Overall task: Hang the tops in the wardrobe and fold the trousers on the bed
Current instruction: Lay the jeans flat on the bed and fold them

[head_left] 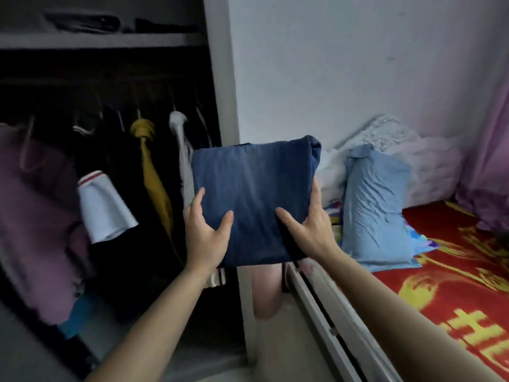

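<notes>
2 bare forearms are coming up from the bottom of the view, and both hands are gripping 1 folded pair of trousers [253, 199]. The left hand [205, 232] is clamping the left edge, with the thumb lying on the top face and the fingers running along the side. The right hand [308, 230] is doing the same on the right edge, thumb pressing on top and fingers going underneath (the cloth is hiding them). The dark blue trousers are being held in the air as a neat square, clear of the bed [454, 285] and right in front of the white side panel of the wardrobe [217, 78]. Below them a bare knee [267, 290] is showing, just beside the pale bed frame [325, 312].

On the left, the wardrobe is standing open and dark, with clothes hanging on the rail. A purple top [35, 216] is hanging nearest, then a dark garment with a white sleeve [104, 208], a yellow top [151, 172] and a grey-white top [180, 150] next to the panel. On the right, the red and gold bed is stretching away. A light blue pillow [374, 210] is lying on it, white lacy bedding [385, 139] is bunching behind that against the pale wall [330, 64], and a purple curtain [490, 161] is hanging at the far right.
</notes>
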{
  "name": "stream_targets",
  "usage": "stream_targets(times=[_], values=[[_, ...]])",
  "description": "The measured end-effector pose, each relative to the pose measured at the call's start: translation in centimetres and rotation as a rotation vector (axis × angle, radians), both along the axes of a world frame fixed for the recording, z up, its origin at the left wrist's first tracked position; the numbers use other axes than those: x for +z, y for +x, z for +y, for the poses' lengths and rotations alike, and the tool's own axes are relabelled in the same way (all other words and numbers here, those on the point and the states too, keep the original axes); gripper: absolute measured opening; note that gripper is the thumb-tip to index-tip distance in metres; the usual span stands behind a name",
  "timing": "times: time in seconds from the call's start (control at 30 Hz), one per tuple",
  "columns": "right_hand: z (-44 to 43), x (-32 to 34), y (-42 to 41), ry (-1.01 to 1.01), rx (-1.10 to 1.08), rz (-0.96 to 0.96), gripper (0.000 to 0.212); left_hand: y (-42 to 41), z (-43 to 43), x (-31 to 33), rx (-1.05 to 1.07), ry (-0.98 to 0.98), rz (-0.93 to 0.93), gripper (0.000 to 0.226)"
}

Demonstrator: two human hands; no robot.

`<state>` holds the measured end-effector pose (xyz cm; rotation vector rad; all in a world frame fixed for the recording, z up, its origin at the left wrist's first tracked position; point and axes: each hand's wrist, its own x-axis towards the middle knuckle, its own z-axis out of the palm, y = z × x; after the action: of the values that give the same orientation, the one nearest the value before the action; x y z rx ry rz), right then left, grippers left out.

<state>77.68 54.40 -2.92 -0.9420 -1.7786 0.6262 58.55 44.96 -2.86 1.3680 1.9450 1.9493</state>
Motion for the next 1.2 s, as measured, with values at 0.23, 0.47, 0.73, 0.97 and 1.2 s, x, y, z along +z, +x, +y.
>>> stream_targets(times=[0.23,0.47,0.73,0.97,1.2], values=[[-4.8,7.2,-11.1,0.07,0.299,0.064,0.1,-9.1,-8.5,6.3,0.23,0.091,0.065,0.072],[-4.0,17.3,-19.7,0.203,0.493,0.095,0.103,-17.0,-9.3,15.2,0.382,0.254,0.146,0.072],[2.7,27.8,-28.4,0.261,0.592,0.168,0.103,-25.4,-3.6,25.4,0.439,0.397,0.241,0.071],[8.2,36.3,-37.3,0.316,0.696,0.214,0.097,-34.1,1.1,33.7,0.409,0.44,0.212,0.073],[11.0,42.6,-49.4,0.277,0.747,0.23,0.091,-45.7,3.0,40.4,0.459,0.408,0.221,0.074]])
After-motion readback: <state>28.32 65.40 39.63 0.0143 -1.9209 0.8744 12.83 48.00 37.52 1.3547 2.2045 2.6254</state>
